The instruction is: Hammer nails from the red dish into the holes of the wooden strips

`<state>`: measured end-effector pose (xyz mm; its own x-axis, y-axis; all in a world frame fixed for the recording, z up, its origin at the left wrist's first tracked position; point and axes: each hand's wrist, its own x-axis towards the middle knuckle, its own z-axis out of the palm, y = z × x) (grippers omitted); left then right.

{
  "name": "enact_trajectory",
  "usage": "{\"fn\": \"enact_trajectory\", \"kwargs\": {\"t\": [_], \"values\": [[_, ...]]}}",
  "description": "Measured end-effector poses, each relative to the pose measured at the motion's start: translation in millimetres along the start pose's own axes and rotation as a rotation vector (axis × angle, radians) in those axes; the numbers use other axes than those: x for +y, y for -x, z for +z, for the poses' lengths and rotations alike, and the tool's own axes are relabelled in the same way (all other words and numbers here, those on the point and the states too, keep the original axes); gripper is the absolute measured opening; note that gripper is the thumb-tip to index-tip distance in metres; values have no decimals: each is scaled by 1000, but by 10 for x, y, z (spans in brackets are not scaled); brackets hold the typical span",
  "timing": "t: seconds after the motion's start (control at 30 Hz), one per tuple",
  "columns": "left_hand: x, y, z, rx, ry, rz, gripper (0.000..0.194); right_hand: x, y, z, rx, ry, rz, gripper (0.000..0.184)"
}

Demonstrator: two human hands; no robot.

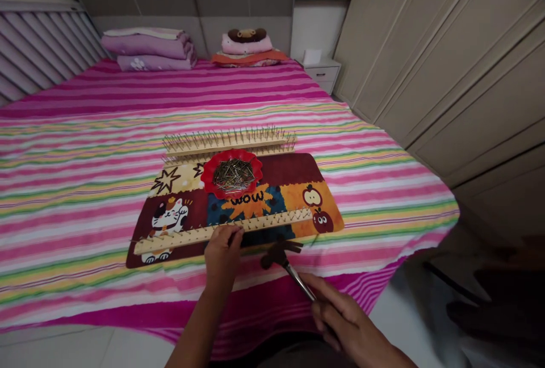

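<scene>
My right hand [340, 314] grips a claw hammer [298, 280] by its handle, with the dark head raised near the mat's front edge. At the near side of a wooden strip [183, 239] studded with nails, my left hand [223, 251] is pinched closed, fingertips by the wood. What lies between those fingertips is too small to make out. Beyond the strip, a red scalloped bowl [207, 178] holds a heap of loose nails [234, 175]. Strip and bowl rest on a colourful printed mat [289, 169].
More wooden strips [230, 146] bristling with upright nails lie behind the bowl. The mat is on a bed with a striped cover [383, 186]. Folded purple bedding [149, 50] and a pink stack [247, 45] sit by the headboard. Wardrobe doors [447, 61] line the right side.
</scene>
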<state>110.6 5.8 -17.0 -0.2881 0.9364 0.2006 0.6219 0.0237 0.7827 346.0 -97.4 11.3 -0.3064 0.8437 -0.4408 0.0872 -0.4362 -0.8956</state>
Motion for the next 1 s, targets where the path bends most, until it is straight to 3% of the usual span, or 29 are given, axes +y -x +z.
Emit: {"fn": "enact_trajectory", "kwargs": {"t": [0.17, 0.27, 0.43, 0.63, 0.73, 0.87, 1.0], "values": [[-25, 25, 41, 16, -22, 88, 13, -651, -158, 120, 48, 369, -416, 45], [-50, 41, 62, 27, -17, 144, 13, -862, -303, 172, 23, 503, -530, 48], [-35, 62, 53, 20, -53, 159, 15, -900, -394, 248, -40, 609, -477, 51], [23, 25, 29, -19, -38, 81, 14, -905, -138, 156, -86, 492, -419, 48], [29, 28, -31, -61, -41, 61, 13, -695, -38, -5, -138, 427, -297, 46], [78, -20, -252, -65, -108, 114, 17, -69, -81, -232, -152, 365, -166, 42], [230, -405, -450, -2, -256, 183, 19, 503, -175, -344, -77, 246, -145, 52]]}}
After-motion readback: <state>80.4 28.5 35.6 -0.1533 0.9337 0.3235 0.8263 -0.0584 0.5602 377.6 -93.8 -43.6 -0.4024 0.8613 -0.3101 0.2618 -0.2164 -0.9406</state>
